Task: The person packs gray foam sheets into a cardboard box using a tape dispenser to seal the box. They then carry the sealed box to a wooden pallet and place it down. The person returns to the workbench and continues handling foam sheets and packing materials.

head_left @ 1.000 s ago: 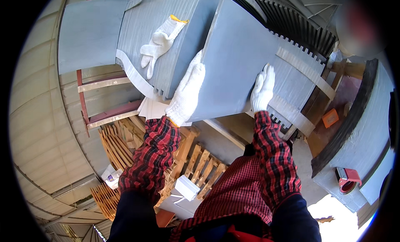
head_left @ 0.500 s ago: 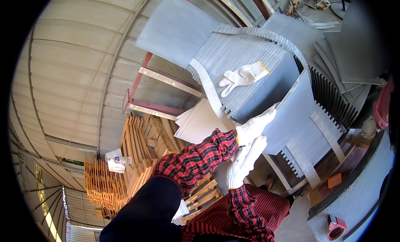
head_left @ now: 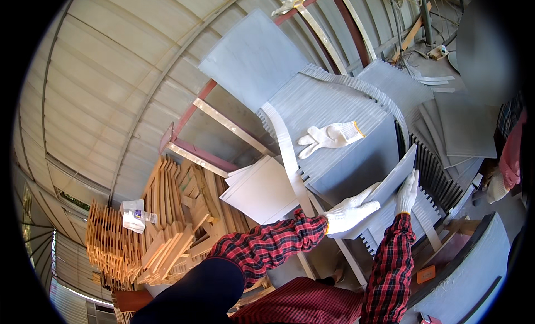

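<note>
A flat grey panel (head_left: 394,172) is tilted up between my hands at the near side of the stacks. My left hand (head_left: 352,213), in a white knit glove, grips its left edge, thumb on the upper side. My right hand (head_left: 408,195), gloved the same way, is closed against its right side with fingers nearly straight; its thumb is hidden. Behind the panel lies a stack of grey panels (head_left: 362,171). Past that, a loose white glove (head_left: 331,137) rests on ridged grey panels (head_left: 334,104) standing in a row.
Toothed grey strips (head_left: 284,140) run along the rows. A large grey sheet (head_left: 253,56) leans on a red metal frame (head_left: 223,120) at the far left. White boards (head_left: 262,193) and stacked wooden frames (head_left: 173,207) are to my left. A curved grey-topped bench (head_left: 473,262) stands at right.
My right hand has moved right, to the panel's other side, and my left hand has shifted slightly nearer. The panel, flat before, is tilted up. My view has shifted a little.
</note>
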Demonstrator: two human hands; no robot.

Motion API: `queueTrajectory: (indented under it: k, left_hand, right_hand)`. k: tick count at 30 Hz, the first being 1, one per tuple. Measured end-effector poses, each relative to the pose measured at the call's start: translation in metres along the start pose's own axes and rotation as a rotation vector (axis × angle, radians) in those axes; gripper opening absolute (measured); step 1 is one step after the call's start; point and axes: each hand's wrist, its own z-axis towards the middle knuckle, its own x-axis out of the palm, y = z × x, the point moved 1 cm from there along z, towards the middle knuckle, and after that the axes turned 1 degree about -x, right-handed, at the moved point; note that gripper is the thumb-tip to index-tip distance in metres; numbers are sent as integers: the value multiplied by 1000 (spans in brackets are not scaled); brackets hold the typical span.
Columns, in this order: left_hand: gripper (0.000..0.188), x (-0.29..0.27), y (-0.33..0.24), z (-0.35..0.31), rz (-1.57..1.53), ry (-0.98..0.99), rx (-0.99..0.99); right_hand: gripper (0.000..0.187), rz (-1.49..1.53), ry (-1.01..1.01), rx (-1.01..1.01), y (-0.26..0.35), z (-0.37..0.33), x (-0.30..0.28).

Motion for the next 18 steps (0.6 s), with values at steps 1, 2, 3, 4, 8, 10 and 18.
queueTrajectory:
  k: [1,2,3,4,8,10,18]
  left_hand:
    - [68,-1,3,-2,22,-15,-2]
    - [67,-2,19,-9,-1,-46,-40]
    - [67,-5,27,-15,-13,-72,-46]
    - [67,-3,22,-13,-5,-75,-25]
    - [66,3,-4,-4,95,-84,31]
    - [64,-3,-20,-13,-87,-16,-72]
    - [62,5,-1,-7,-25,-77,-63]
  right_hand:
    - [56,-196,53,20,-33,-9,-15]
    - [55,-460,179,146,-45,-36,-16]
    - [54,-728,294,260,-50,-59,-22]
    - [54,-577,248,121,-72,-66,-31]
    - [56,-846,218,-58,-52,-71,-46]
    - [59,-992,53,-127,1,-96,-38]
    - [87,3,207,465,169,-185,19]
